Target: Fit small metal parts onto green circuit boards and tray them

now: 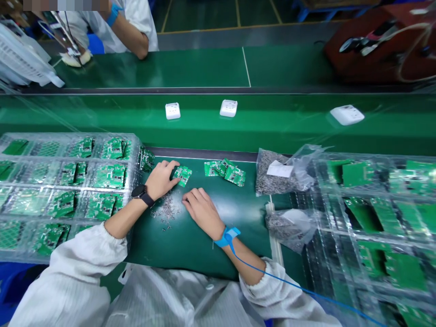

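My left hand, with a black watch on its wrist, grips a small green circuit board by its left edge between thumb and fingers. My right hand rests on the green tabletop just below and right of that board, its fingers curled together. Whatever its fingertips pinch, if anything, is too small to make out. Between and below the hands lies a loose pile of tiny metal parts. Several more circuit boards overlap on the table to the right of the held one.
Clear trays of circuit boards stand at left and right. Two plastic bags of small parts, one upper and one lower, lie near the right tray. White cases sit on the green belt. A blue cord trails from my right wrist. Another person works opposite.
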`<action>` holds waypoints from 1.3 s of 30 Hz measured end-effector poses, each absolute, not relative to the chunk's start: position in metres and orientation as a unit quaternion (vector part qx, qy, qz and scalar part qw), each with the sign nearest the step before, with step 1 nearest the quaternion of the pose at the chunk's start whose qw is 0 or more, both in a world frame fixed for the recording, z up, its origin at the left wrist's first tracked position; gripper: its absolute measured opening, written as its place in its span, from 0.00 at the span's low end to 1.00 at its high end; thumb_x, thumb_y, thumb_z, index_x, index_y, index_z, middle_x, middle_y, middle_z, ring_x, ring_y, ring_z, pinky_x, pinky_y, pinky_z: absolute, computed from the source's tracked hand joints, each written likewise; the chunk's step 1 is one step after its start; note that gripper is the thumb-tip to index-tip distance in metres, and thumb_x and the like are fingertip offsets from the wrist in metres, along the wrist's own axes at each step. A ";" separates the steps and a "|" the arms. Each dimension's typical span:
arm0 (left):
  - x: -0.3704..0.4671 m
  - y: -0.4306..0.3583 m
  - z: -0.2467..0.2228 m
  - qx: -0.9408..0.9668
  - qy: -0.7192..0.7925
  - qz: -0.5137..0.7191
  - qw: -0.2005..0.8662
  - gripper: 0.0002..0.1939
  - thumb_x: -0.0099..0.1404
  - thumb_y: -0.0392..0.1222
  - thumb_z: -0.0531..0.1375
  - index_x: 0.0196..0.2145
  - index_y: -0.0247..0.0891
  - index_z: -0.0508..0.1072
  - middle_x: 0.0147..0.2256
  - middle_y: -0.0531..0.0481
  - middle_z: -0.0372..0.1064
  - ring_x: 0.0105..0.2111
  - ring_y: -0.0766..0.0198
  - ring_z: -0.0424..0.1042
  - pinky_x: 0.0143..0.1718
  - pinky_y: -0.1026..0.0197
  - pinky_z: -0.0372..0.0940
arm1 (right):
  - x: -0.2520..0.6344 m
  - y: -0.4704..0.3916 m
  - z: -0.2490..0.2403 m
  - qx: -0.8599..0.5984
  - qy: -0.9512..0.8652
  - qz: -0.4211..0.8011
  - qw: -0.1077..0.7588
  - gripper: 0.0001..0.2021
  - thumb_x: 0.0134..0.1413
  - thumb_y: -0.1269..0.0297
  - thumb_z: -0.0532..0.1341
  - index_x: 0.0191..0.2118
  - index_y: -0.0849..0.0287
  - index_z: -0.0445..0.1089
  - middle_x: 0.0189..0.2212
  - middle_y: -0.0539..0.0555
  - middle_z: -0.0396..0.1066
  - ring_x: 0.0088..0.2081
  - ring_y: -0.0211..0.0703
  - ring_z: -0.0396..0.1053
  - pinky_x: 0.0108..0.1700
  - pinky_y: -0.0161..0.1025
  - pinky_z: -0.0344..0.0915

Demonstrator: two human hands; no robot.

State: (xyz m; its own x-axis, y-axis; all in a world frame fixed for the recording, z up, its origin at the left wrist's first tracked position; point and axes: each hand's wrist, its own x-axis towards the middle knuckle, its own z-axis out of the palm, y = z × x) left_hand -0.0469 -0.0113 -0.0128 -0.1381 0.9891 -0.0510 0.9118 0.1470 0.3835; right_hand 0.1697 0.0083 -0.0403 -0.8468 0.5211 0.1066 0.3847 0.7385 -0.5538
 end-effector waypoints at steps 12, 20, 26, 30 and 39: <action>-0.030 -0.011 -0.008 0.667 0.733 0.078 0.108 0.30 0.65 0.52 0.67 0.59 0.38 0.64 0.47 0.41 0.69 0.46 0.47 0.70 0.48 0.49 0.66 | 0.176 0.016 -0.039 -0.379 -0.671 0.579 0.268 0.04 0.61 0.64 0.62 0.34 0.55 0.69 0.29 0.49 0.75 0.28 0.41 0.70 0.32 0.37 0.65; -0.017 -0.014 0.007 0.590 0.764 0.140 0.220 0.30 0.63 0.43 0.65 0.60 0.43 0.59 0.35 0.51 0.70 0.31 0.54 0.73 0.36 0.54 0.65 | 0.174 0.018 -0.043 -0.385 -0.540 0.692 0.284 0.13 0.56 0.54 0.69 0.43 0.56 0.78 0.36 0.55 0.82 0.36 0.47 0.78 0.41 0.43 0.73; -0.012 -0.017 0.014 0.526 0.710 0.274 0.379 0.30 0.60 0.41 0.64 0.57 0.43 0.56 0.30 0.57 0.69 0.27 0.61 0.71 0.34 0.59 0.63 | 0.175 0.024 -0.043 -0.344 -0.511 0.732 0.291 0.12 0.58 0.51 0.67 0.38 0.55 0.73 0.32 0.53 0.79 0.36 0.45 0.78 0.39 0.42 0.74; -0.015 -0.019 0.012 0.496 0.648 0.326 0.478 0.30 0.57 0.39 0.65 0.52 0.44 0.54 0.33 0.57 0.72 0.32 0.61 0.74 0.36 0.60 0.65 | 0.176 0.028 -0.045 -0.352 -0.513 0.721 0.305 0.14 0.56 0.50 0.68 0.38 0.55 0.74 0.32 0.53 0.79 0.34 0.43 0.76 0.39 0.42 0.74; -0.003 -0.023 0.013 0.570 0.687 0.233 0.386 0.36 0.61 0.40 0.61 0.65 0.45 0.53 0.27 0.60 0.60 0.20 0.66 0.60 0.26 0.60 0.56 | 0.176 0.027 -0.045 -0.380 -0.531 0.691 0.309 0.11 0.54 0.55 0.70 0.40 0.54 0.79 0.36 0.54 0.80 0.38 0.45 0.77 0.43 0.43 0.73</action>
State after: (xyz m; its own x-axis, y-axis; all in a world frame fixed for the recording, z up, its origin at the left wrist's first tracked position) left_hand -0.0025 -0.0225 0.0128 -0.0513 0.9627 -0.2657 0.6032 0.2419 0.7600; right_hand 0.1759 0.0268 -0.0450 -0.5194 0.8315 -0.1973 -0.0236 -0.2447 -0.9693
